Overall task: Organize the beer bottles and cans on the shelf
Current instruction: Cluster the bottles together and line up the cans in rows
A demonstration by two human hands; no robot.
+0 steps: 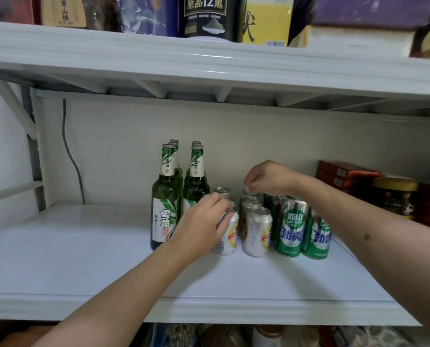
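Left hand (pixel 203 226) grips the front silver can (pixel 227 234), bottles (pixel 165 196) just left of it; right hand (pixel 266 177) pinches a rear can's (pixel 250 196) top, green cans (pixel 291 229) below-right

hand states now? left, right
Left hand: gripping front silver-and-yellow beer can.
Right hand: fingertips pinching top of rear silver can.

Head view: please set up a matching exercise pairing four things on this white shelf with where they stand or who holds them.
Things:
1. Tall green glass beer bottles
2. Silver and yellow aluminium can
3. Green and white aluminium cans
4. Red cardboard boxes

Places:
A. Far right, against the back wall
B. Gripped by the left hand
C. Leftmost of the drinks
D. Below the right hand's forearm

Pairs: 1-C, 2-B, 3-D, 4-A
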